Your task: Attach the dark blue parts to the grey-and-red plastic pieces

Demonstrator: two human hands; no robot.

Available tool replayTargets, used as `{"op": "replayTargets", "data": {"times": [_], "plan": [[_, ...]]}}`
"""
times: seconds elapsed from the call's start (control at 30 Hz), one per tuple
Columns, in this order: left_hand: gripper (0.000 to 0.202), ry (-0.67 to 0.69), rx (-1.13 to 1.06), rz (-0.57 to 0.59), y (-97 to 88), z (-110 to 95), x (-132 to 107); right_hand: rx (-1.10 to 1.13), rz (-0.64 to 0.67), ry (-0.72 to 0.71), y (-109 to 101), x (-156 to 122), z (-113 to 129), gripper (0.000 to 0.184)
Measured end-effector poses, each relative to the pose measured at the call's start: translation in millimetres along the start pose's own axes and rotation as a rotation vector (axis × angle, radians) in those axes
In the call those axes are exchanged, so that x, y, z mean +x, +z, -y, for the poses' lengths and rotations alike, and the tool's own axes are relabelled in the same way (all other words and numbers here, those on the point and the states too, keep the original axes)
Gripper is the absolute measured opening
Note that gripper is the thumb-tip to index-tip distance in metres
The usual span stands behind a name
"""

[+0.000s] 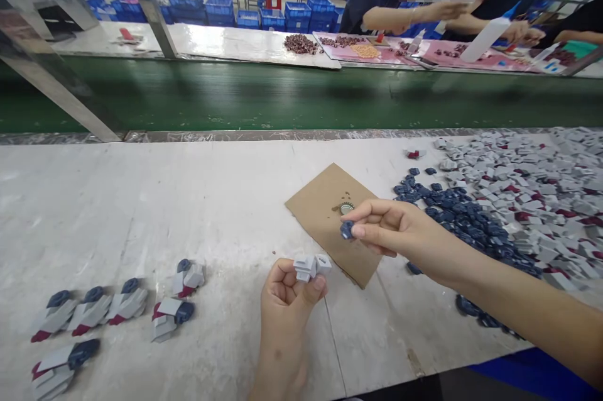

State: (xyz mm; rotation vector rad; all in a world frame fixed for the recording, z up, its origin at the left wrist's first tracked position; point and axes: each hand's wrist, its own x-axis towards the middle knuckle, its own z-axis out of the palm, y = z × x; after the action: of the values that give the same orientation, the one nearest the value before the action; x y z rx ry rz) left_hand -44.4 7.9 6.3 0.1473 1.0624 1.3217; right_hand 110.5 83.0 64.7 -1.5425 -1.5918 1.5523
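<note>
1. We are pinching a grey part (311,266) in our left hand (287,300), thumb against curled fingers, near the worktop's (141,212) front edge.
2. We are pinching a blue part (347,229) at the fingertips of our right hand (396,228), over the cardboard (320,200), just beside a bottle cap (347,208).
3. We are seeing a blue pile (466,219) and a grey pile (541,187) spreading toward the right edge.
4. We are seeing assembled pieces (127,303) lying by the front left corner.

Open tabletop (188,200) between assemblies (127,303) and heap (527,193)
</note>
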Motion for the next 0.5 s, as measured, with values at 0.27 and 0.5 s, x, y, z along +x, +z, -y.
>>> {"op": "replayTargets", "data": {"times": [0.27,0.5], "plan": [[0.024,-0.002,-0.002,0.066,0.2,-2,-3,-0.126,-0.007,-0.2,16,-13,2,0.021],[0.021,-0.006,0.007,0.109,-2.0,-2,-2,-0.297,-0.039,-0.382,24,-18,6,0.015]]}}
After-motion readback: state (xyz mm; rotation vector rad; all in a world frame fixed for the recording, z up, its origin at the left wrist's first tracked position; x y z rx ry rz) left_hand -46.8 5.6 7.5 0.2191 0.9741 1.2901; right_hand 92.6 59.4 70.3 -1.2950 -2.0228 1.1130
